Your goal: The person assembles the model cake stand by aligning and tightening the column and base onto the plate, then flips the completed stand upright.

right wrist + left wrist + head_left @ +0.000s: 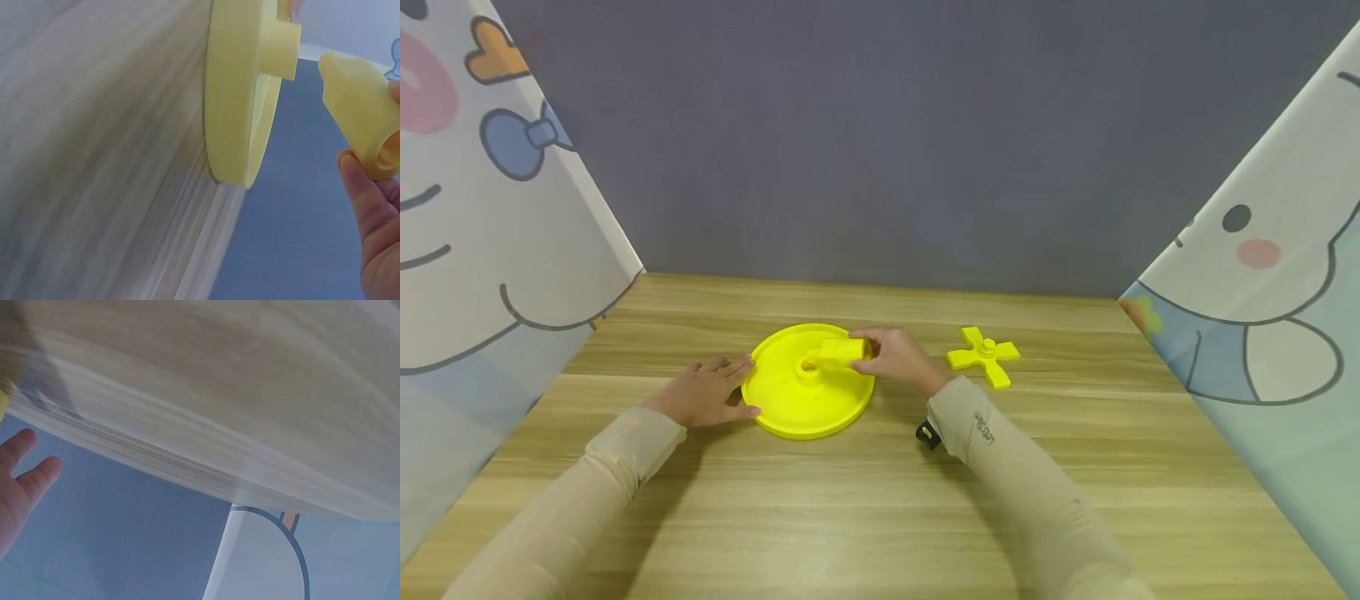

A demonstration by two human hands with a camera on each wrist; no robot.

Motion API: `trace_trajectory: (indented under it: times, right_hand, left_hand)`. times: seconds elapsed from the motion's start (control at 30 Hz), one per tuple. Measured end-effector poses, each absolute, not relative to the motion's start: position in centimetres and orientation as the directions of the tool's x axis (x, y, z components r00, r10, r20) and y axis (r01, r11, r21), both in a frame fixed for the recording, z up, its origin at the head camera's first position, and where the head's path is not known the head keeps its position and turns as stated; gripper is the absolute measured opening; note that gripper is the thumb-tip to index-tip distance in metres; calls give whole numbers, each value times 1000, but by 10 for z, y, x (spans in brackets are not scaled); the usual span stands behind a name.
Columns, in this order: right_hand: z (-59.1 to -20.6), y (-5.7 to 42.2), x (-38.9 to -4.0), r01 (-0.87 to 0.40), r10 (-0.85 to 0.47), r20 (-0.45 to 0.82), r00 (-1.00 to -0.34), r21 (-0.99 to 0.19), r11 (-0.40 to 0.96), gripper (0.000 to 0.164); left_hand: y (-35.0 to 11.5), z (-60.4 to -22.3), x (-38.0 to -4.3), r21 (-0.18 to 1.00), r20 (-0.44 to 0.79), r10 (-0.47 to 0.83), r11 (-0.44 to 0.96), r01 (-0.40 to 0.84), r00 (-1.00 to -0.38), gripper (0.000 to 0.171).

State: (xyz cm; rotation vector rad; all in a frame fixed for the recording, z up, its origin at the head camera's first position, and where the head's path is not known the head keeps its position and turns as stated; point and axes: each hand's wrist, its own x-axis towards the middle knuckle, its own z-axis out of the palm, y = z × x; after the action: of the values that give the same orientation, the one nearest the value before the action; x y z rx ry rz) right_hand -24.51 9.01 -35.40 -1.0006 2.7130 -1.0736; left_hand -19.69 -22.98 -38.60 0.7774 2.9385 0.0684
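Observation:
A round yellow disc (782, 404) with a raised rim lies on the table, a short hollow socket (808, 369) standing up at its centre. My left hand (707, 393) rests against the disc's left rim, thumb and fingers spread. Over the right half of the disc, my right hand (897, 358) grips a hollow yellow tube (841, 350) between thumb and fingers at its open end. In the right wrist view the tube (359, 109) is held apart from the socket (280, 51), its narrower end towards it.
A yellow four-armed cross piece (987, 353) with a round peg lies right of my right hand. The wooden table (820, 517) meets a grey back panel (880, 150), with printed cartoon panels on both sides. A black wrist device (928, 434) is under my right sleeve.

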Motion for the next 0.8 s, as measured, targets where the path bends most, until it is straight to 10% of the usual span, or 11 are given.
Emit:
trace_trajectory:
  times: [0.8]
  right_hand:
    - [-344, 69, -251, -559, -595, 131, -793, -545, 625, 48]
  left_hand:
    - [-230, -387, -196, 79, -70, 493, 869, 488, -867, 85]
